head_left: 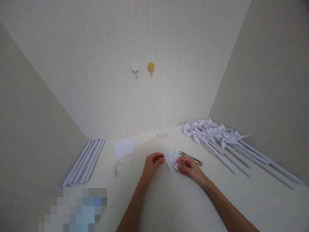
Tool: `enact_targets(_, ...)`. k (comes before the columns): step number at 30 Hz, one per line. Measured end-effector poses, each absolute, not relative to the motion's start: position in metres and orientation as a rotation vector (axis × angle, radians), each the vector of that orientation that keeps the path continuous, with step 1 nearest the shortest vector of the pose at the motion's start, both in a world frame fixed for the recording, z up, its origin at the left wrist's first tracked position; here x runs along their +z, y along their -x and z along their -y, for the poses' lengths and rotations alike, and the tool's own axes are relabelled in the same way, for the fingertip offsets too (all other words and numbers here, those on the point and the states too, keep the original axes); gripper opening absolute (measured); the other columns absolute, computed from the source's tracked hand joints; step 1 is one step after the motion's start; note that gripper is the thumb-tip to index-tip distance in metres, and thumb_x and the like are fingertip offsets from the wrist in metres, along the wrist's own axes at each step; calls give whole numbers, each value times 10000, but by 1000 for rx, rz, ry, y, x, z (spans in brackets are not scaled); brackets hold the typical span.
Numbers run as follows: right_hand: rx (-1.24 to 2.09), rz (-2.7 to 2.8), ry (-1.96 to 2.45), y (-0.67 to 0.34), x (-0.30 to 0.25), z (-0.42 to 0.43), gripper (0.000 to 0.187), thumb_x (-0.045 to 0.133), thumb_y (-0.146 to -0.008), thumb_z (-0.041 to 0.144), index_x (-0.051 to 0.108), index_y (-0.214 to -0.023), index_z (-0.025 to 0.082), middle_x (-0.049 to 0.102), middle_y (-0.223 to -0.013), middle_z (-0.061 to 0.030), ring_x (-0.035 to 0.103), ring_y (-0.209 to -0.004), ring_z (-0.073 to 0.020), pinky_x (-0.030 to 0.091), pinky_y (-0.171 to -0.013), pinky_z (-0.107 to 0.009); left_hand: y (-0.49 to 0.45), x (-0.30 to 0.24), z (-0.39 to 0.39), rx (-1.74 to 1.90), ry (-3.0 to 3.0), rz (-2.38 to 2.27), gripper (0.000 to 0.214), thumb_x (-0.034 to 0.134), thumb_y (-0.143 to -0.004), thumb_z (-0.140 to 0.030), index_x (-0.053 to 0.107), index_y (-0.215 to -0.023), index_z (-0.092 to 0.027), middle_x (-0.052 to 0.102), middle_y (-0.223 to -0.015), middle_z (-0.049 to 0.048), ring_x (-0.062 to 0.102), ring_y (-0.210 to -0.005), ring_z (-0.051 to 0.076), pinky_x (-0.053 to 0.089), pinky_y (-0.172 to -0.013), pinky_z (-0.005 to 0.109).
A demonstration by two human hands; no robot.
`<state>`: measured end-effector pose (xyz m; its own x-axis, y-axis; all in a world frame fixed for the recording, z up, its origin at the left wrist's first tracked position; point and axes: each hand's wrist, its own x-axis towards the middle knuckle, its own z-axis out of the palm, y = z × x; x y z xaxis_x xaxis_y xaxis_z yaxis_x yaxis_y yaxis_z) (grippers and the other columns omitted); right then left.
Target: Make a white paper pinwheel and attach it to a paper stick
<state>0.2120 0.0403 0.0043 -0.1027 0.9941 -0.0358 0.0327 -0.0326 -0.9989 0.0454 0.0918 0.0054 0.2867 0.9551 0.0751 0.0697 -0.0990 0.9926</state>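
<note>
Between my two hands is a white paper piece (170, 156) with cut, pointed flaps, like a pinwheel head. My left hand (154, 162) pinches its left edge between thumb and fingers. On the other side my right hand (187, 166) is closed on a flap at the paper's right. Just behind the right hand lies a pair of small thread snips (183, 153), partly covered by the fingers. A square sheet of white paper (124, 149) rests flat to the left. Nearer me than that sheet is a small heap of white and tan bits (116, 169).
Several finished paper pinwheels on white sticks (217, 137) are piled at the right. Rolled white paper sticks (84, 162) lie side by side at the left. Thin tan pieces (162, 135) are scattered near the back wall, which bears a white hook (135, 67) and a yellow hook (151, 67).
</note>
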Motion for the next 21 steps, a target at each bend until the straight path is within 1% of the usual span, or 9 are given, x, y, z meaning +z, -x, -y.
enact_targets(4,1288,1327,1212,-210,4,-39,184,550,-601,325,507,-661,156,505,-431,48,353,-329,-49,248,-348,-184,-51,5,-89,1047,-1520,-1092,157,598,-550,-200,587,-684,-121,599,-628,24,528,-536,105,426,-521,225)
enact_targets(9,1268,1350,1229,-208,4,-39,190,541,-613,336,501,-658,156,500,-431,48,350,-326,-50,254,-346,-182,-55,7,-87,1080,-1475,-1200,123,534,-555,-94,595,-659,-114,602,-603,24,540,-548,112,431,-541,226)
enact_targets(14,1253,1361,1235,-208,4,-39,160,531,-626,306,504,-656,151,497,-427,47,349,-323,-50,246,-346,-180,-58,7,-83,1113,-1553,-1269,158,509,-590,-121,618,-705,-114,597,-587,24,532,-536,118,416,-511,225)
enact_targets(21,1249,1354,1221,-208,4,-39,147,522,-619,287,495,-655,147,492,-416,53,346,-315,-45,250,-339,-172,-59,7,-81,1122,-1576,-1282,131,520,-608,-188,618,-661,-120,615,-595,37,541,-549,132,418,-539,245)
